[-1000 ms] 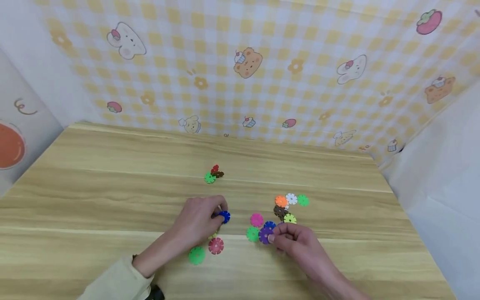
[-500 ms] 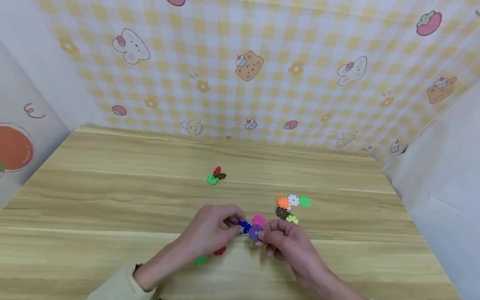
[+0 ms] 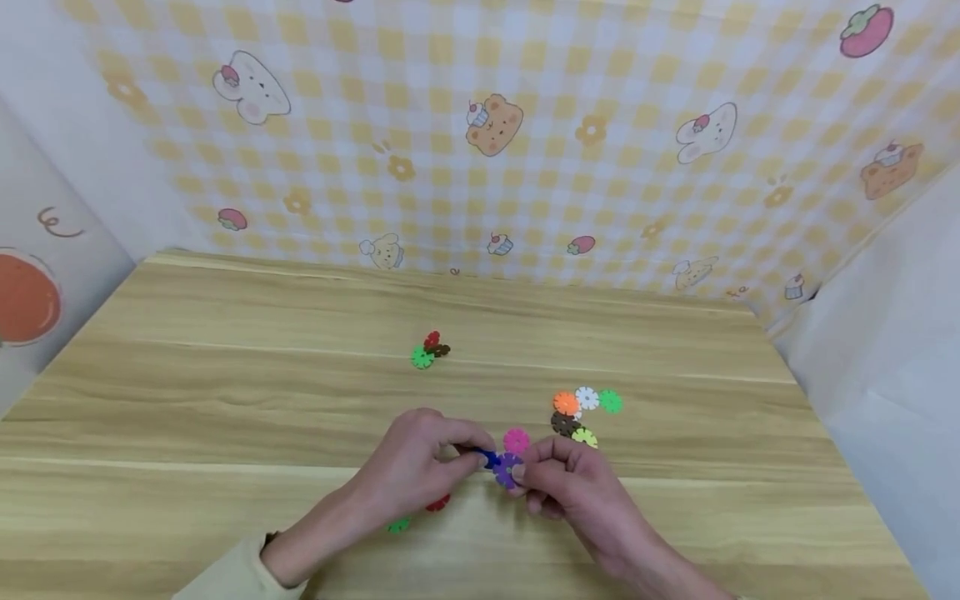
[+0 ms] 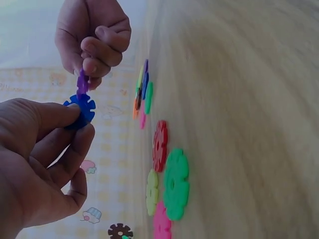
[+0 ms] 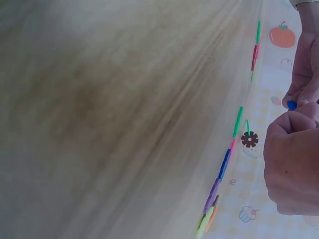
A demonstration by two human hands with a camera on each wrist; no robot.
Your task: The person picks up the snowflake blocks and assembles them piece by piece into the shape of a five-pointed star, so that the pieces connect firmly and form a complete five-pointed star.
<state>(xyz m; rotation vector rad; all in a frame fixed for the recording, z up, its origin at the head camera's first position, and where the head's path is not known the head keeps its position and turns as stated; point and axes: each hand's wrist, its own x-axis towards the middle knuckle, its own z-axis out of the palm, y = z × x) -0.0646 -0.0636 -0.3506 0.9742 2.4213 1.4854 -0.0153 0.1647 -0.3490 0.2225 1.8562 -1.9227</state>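
In the head view my left hand (image 3: 420, 462) pinches a blue notched plastic disc (image 3: 491, 460) between thumb and fingertips. Facing it, my right hand (image 3: 581, 492) pinches a purple notched disc (image 3: 506, 472) the same way. The left wrist view has both discs held off the table, the purple disc (image 4: 82, 84) nearly edge-on and meeting the rim of the blue disc (image 4: 82, 112). Whether their slots interlock I cannot tell. Only a bit of the blue disc (image 5: 292, 104) shows past the fingers in the right wrist view; the right hand hides the purple one.
A pink disc (image 3: 516, 439) lies just behind the hands. To the right are orange (image 3: 566, 403), white (image 3: 587, 398), brown and yellow discs. Farther back sits a small cluster with a green disc (image 3: 422, 358). Red (image 3: 438, 502) and green discs lie partly under my left arm.
My left hand has moved right with the blue disc, which has turned more edge-on. The right hand has lifted the purple disc and moved slightly left, bringing the two discs together.
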